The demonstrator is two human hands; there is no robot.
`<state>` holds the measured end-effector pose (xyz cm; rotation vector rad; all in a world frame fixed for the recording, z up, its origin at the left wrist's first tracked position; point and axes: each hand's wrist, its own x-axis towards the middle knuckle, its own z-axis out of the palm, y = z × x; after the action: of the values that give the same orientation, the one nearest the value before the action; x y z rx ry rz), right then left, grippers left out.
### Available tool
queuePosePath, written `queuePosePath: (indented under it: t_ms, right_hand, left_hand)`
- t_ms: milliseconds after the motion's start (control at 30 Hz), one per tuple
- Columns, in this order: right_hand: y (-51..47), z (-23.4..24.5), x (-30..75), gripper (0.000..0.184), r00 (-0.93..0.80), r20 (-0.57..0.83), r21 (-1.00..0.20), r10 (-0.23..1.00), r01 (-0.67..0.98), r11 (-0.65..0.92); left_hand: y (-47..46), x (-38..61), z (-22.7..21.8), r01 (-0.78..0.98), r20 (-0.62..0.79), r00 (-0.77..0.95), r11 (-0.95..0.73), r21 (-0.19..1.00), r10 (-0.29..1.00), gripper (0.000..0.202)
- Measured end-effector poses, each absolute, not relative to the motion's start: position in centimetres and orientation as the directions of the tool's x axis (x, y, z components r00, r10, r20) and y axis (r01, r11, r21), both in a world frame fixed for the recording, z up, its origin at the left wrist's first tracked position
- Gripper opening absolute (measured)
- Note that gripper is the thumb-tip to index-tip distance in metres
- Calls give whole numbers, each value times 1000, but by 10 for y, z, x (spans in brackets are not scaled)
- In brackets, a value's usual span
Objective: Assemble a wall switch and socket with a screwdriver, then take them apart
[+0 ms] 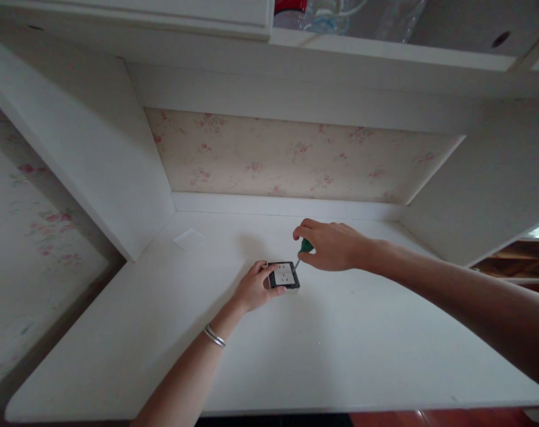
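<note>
In the head view, a white desk [349, 356] fills the lower half of the frame, set into an alcove with white side panels and a floral back panel [287, 157] across the middle.

Just below the centre of the frame a small square socket plate [284, 275] lies flat on the desk, with a white face inside a dark frame. The left hand [255, 287] comes up from the bottom centre and grips the plate's left side: its fingers curl over the left edge and the thumb presses along the lower edge. A thin silver bangle [214, 335] sits on that wrist.

The right hand [334, 244] enters from the right edge, its forearm stretched across the desk. It is closed in a fist around a screwdriver [305, 246] with a green handle, of which only a short part shows below the fingers. The thin metal shaft slants down and to the left, and its tip meets the upper right corner of the plate. Whether the tip sits in a screw is too small to tell.

To the left of centre, near the left side panel, a small white slip of paper [188, 238] lies flat on the desk, well apart from both hands.

At the top of the frame a shelf [385, 50] holds clear plastic bottles [327, 15] and something red [289, 6] beside them.
</note>
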<state>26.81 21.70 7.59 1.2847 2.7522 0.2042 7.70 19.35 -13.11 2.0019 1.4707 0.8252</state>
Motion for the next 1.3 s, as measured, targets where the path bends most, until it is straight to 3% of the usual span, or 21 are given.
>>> queuePosePath:
  t_ms: [133, 233, 433, 567, 667, 800, 933, 1000, 1067, 1100, 1167, 1300]
  right_hand:
    - [215, 75, 268, 28, -657, -32, 165, 753, 740, 652]
    - [213, 74, 268, 34, -683, -49, 145, 729, 717, 682]
    - [211, 72, 265, 28, -665, -6, 215, 747, 729, 650]
    - [209, 72, 268, 37, -717, -18, 189, 697, 682, 706]
    - [208, 76, 273, 29, -717, -13, 161, 696, 686, 710]
    - [209, 80, 292, 25, -664, 155, -25, 731, 738, 675]
    - [215, 58, 328, 22, -402, 307, -414, 863, 760, 501]
    - [217, 28, 346, 25, -174, 234, -689, 956, 664, 290]
    - [217, -12, 361, 29, 22, 130, -925, 991, 363, 113]
    - [216, -34, 366, 29, 100, 65, -986, 993, 158, 49]
    - [213, -74, 372, 28, 188, -96, -977, 978, -206, -56]
    - [205, -125, 376, 24, 278, -152, -943, 949, -329, -54]
  left_hand:
    - [194, 77, -132, 642, 179, 223, -282, 712, 958, 63]
    - [194, 77, -134, 646, 177, 225, -282, 710, 958, 64]
    - [195, 77, -137, 653, 198, 223, -297, 696, 954, 64]
    - [194, 77, -137, 656, 202, 222, -299, 693, 954, 64]
    - [193, 78, -136, 661, 204, 217, -297, 689, 955, 62]
    - [190, 78, -132, 667, 183, 220, -284, 689, 958, 60]
    - [189, 79, -131, 654, 176, 220, -279, 703, 959, 61]
    - [189, 80, -130, 654, 187, 211, -281, 703, 959, 62]
    - [189, 82, -126, 672, 231, 178, -289, 682, 957, 55]
    - [190, 84, -123, 685, 265, 168, -306, 661, 949, 49]
    - [191, 88, -113, 710, 329, 201, -368, 600, 923, 33]
    - [200, 100, -87, 716, 332, 421, -534, 449, 844, 23]
